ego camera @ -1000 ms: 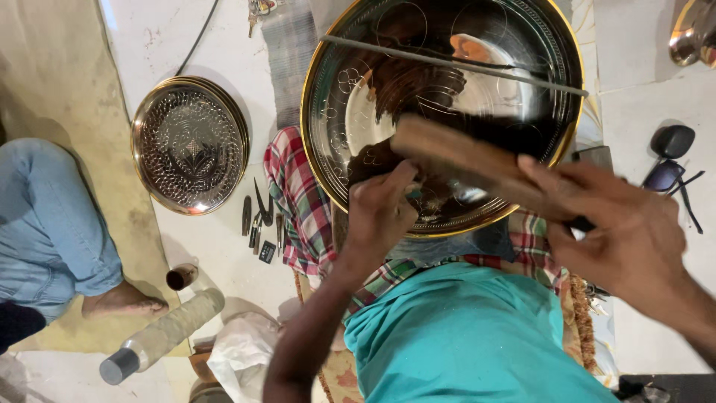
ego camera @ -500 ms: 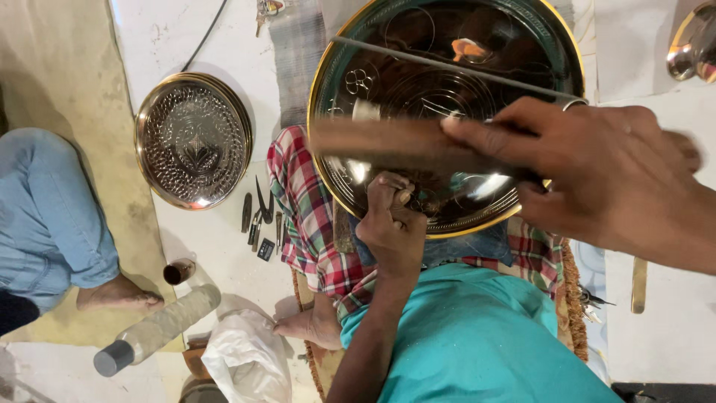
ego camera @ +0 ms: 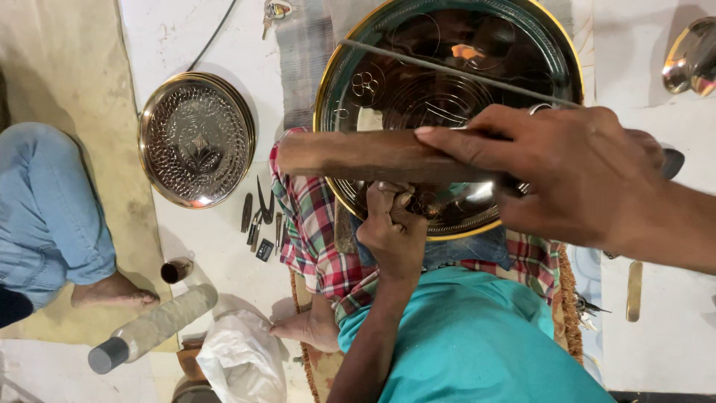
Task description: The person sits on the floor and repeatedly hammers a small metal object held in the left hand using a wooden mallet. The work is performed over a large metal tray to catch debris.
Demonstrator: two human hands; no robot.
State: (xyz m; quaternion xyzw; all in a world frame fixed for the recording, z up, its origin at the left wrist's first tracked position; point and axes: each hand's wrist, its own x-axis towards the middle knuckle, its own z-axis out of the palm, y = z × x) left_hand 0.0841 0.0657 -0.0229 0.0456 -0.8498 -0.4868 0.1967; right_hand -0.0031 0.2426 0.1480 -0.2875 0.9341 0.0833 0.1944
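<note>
Head view, looking straight down: right hand point(ego camera: 567, 175) is wrapped around a wooden stick point(ego camera: 373, 155), whose long axis runs left-right across the near rim of the big brass plate point(ego camera: 447, 45) in the lap. Left hand point(ego camera: 393, 227) sits just under the stick, fingers bunched tight on something small against the plate; can't tell what. A second embossed plate point(ego camera: 195, 139) lies on the floor towards the left edge, small tools point(ego camera: 259, 216) beside it.
</note>
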